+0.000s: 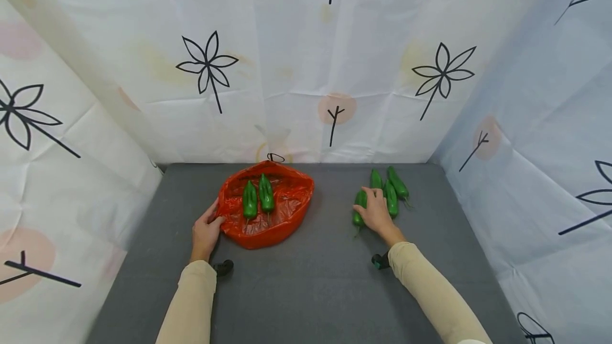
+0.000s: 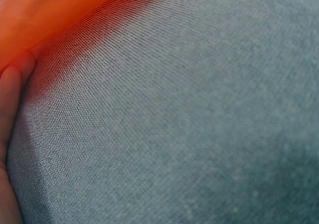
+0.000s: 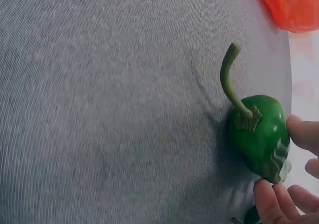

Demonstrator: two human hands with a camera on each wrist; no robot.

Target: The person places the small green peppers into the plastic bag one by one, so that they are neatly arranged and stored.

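A red plastic bag (image 1: 289,195) lies spread open at the left, with two green peppers (image 1: 266,194) inside it. My left hand (image 1: 205,235) grips the bag's left edge; in the left wrist view, fingers (image 2: 9,97) show at the orange-red plastic (image 2: 55,15). Over at the right, my right hand (image 1: 376,215) pinches the nearest green pepper (image 1: 358,218) between thumb and fingers. The right wrist view shows this pepper (image 3: 256,137) stem first, with the thumb (image 3: 303,134) on one side and fingertips on the other. Several more peppers (image 1: 398,183) lie right beside that hand.
The grey table (image 1: 306,291) runs up to a white patterned cloth backdrop (image 1: 287,68), with cloth sides at left (image 1: 43,185) and right (image 1: 540,185). Dark wrist-camera pieces show beside the left wrist (image 1: 223,267) and the right wrist (image 1: 380,260).
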